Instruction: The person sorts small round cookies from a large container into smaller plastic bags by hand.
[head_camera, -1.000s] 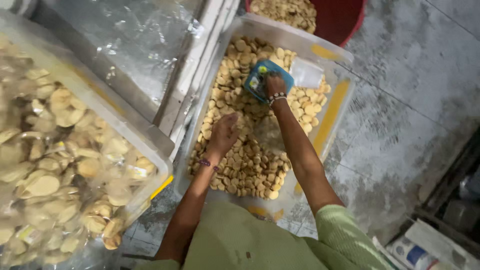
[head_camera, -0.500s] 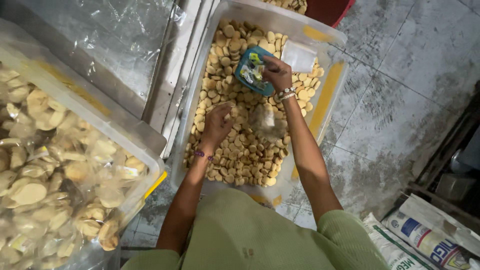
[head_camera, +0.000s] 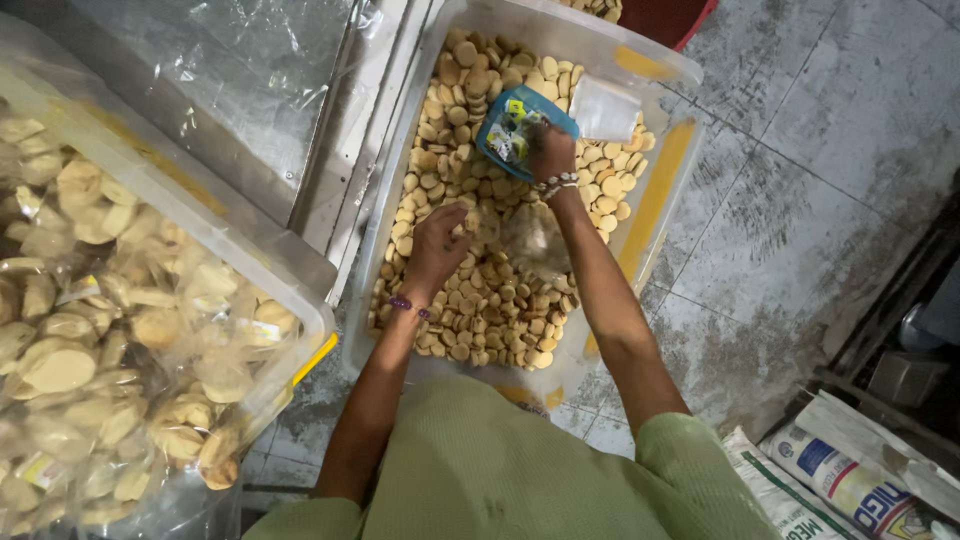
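Left side first: I see a clear plastic tub (head_camera: 300, 290) packed with bagged round biscuits (head_camera: 90, 340), well apart from both hands.

Left arm runs forward from the green sleeve, elbow slightly bent, forearm angled up and right. Left hand (head_camera: 438, 245) is down on the loose biscuits (head_camera: 480, 310) in the middle tub (head_camera: 660, 190), fingers curled, pinching the edge of a clear plastic bag (head_camera: 530, 245) that lies on the biscuits between the two forearms. Purple bead bracelet (head_camera: 405, 305) on that wrist.

Right arm is stretched further out, nearly straight, crossing over the clear bag toward the far half of the tub. Right hand (head_camera: 552, 155) is closed around a small blue scoop-like container (head_camera: 518, 130), which is tilted and rests on the biscuits. White bead bracelet (head_camera: 555, 183) at the wrist. I can't tell what the small yellow and white bits in the container are.

Just right of the container: a pale translucent bag or sheet (head_camera: 605, 108) against the tub's far wall. Tub sits on a grey tiled floor (head_camera: 800, 180). Bottom right: printed sacks (head_camera: 840, 480).
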